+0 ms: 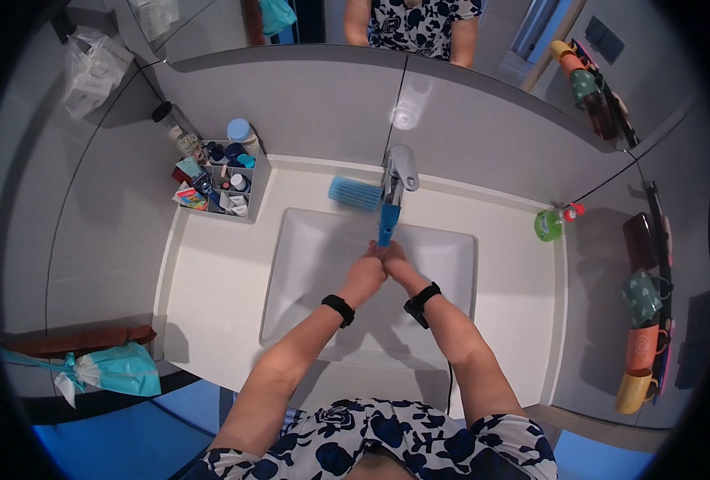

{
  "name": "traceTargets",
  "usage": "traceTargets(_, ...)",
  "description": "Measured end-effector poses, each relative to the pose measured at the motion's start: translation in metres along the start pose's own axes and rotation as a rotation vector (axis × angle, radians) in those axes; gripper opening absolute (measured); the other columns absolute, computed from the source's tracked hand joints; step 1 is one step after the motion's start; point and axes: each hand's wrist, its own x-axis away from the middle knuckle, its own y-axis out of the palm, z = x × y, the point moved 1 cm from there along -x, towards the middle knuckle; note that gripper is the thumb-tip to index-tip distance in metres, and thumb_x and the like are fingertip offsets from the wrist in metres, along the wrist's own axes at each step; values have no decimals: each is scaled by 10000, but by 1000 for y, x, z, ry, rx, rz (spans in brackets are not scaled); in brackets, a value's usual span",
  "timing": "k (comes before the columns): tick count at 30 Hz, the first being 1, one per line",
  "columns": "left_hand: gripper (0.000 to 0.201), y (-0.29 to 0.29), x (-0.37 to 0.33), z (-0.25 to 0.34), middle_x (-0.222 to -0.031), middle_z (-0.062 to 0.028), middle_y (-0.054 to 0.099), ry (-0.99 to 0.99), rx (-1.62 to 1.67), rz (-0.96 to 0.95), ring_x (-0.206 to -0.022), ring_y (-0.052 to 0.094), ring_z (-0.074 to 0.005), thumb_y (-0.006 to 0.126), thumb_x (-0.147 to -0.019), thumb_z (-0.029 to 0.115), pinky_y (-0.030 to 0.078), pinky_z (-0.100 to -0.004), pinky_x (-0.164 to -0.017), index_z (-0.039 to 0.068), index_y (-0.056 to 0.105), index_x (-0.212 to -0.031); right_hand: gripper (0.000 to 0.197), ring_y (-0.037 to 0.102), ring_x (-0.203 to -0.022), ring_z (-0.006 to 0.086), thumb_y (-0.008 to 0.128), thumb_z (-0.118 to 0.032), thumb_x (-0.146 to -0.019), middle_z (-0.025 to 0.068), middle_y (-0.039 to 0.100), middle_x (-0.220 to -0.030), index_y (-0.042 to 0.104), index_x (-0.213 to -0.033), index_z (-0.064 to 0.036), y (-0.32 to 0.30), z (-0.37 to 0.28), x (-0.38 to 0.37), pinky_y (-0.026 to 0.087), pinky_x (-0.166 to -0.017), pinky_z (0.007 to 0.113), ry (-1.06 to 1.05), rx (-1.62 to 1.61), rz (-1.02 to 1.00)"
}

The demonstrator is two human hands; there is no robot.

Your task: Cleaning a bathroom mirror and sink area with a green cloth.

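Both hands meet below the blue spout extension (388, 224) of a chrome faucet (402, 170), above the white rectangular sink (288, 282). My left hand (365, 276) is closed, its curled fingers pressed against the other hand. My right hand (400, 264) is closed too, coming in from the right so that the fingertips touch under the spout. Whatever lies between them, if anything, is hidden. Each wrist wears a black band; the right one looks like a watch (421, 304).
Behind the sink, left of the faucet, lies a blue ridged holder (354, 194). A grey organizer (252, 188) with bottles and small packages stands at the back left. A green soap bottle (548, 225) sits at right, near wall-hung cups (641, 348). A turquoise bag (123, 370) hangs at left.
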Motion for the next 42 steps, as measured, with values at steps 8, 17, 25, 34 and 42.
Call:
traceTargets(8,375,-28,-15,-18,-871,-197,605,-226,193,-224,-729,639,-279,656,-786,166,532,-351,-617,-38,539,-1079,246,589,-780,184,553,-294,-887,46,598,-856,575,-944,-56,-13,13,-9,464,-694,332,69,-712,-150)
traceTargets(17,308,4,-16,-32,-900,-119,596,-928,1604,-485,-707,611,-183,583,-904,276,534,-227,-512,15,515,-1054,276,620,-923,270,489,-224,-900,175,608,-1041,530,-1061,-4,-17,94,-14,493,-809,408,58,289,-301)
traceTargets(25,313,-29,-12,-51,-823,-113,604,-1000,1586,-355,-684,614,-170,586,-905,299,509,-221,-519,24,526,-1042,339,557,-1050,368,437,-73,-855,172,495,-1244,482,-1185,-9,27,127,0,459,-896,434,-62,781,-428)
traceTargets(34,305,-12,16,-63,-874,-99,597,-915,1412,-453,-741,604,-168,666,-823,193,525,-257,-589,21,533,-1037,357,573,-1023,295,459,-196,-915,145,540,-1188,458,-1226,-21,3,84,4,486,-837,389,-15,451,-366)
traceTargets(42,437,3,11,-12,-1042,-70,561,-616,1202,-567,-907,559,-153,648,-809,174,497,-289,-774,30,488,-1189,428,602,-804,177,538,-299,-911,88,611,-1014,523,-1220,-4,-27,64,45,506,-672,281,56,-674,-169)
